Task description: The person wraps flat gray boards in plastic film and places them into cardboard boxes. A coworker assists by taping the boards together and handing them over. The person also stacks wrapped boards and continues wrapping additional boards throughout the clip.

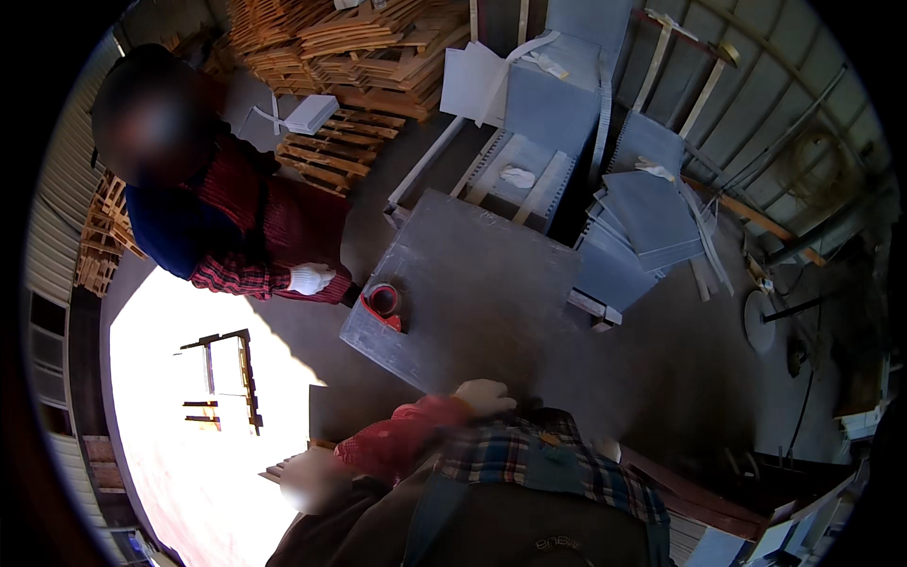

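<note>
1. Grey slab point(472, 279) lies flat in the middle of the frame, tilted like a diamond, with its near corner toward the lower centre.
2. Neither of the wearer's own hands shows anywhere, so I cannot tell what their fingers are doing.
3. Two co-workers are at the slab. One is at the upper left in a red checked shirt. The other is bent over at the lower centre in a plaid shirt.
4. The gloved hand point(310, 278) of the upper-left person sits just beside the slab's left corner. Its fingers are curled, but I cannot tell whether they grasp the edge.
5. The bare hand point(484, 397) of the lower person rests on the slab's near edge with knuckles bent. A firm grip cannot be confirmed.
6. A red tape roll point(383, 300) lies on the slab near the left corner, close to the gloved hand.
7. The step in hand looks like steadying or positioning the slab from two sides.
8. Any shift of the slab would call for both people to grip opposite edges together, and the loose tape roll could slide off.
9. Wooden slats point(359, 47) are stacked at the upper left, and grey panels point(642, 222) are piled at the upper right.
</note>
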`<state>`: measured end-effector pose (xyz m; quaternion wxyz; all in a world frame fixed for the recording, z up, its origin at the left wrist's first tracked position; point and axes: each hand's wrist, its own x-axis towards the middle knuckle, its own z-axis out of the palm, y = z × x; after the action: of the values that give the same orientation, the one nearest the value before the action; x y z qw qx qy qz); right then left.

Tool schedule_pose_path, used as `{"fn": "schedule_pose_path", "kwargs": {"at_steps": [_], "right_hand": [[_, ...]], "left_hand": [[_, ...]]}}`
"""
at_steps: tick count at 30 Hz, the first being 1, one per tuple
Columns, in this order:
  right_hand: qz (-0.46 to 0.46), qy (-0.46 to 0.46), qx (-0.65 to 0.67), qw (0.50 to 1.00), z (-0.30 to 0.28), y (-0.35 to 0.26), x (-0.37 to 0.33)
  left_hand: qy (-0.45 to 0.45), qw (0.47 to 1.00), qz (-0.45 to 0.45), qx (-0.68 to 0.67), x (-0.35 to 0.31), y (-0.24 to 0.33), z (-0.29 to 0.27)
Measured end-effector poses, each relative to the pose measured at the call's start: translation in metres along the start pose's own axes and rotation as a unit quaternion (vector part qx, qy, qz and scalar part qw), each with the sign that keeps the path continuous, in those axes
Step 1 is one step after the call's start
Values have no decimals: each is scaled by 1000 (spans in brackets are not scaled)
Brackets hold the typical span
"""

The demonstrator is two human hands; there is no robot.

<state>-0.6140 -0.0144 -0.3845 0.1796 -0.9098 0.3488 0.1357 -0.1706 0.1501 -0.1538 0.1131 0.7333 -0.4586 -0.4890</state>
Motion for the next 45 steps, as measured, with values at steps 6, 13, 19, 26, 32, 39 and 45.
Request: {"fn": "schedule_pose_path", "kwargs": {"at_steps": [6, 13, 19, 26, 32, 39, 45], "right_hand": [[3, -129, -9, 992, -43, 36, 22], [226, -118, 265, 930, -161, 44, 122], [189, -96, 383, 899, -211, 124, 165], [187, -215, 367, 886, -183, 226, 157], [152, -268, 294, 905, -156, 263, 170], [-59, -187, 12, 981, -254, 238, 252], [280, -77, 386, 876, -348, 219, 313]], "left_hand": [[35, 999, -39, 9, -20, 3, 5], [70, 990, 11, 118, 24, 29, 76], [46, 997, 59, 20, 95, 120, 109], [103, 985, -92, -106, 104, 179, 71], [117, 991, -8, -66, 154, 186, 59], [128, 989, 61, -42, 257, 181, -7], [92, 975, -22, -203, 333, 214, -78]]}}
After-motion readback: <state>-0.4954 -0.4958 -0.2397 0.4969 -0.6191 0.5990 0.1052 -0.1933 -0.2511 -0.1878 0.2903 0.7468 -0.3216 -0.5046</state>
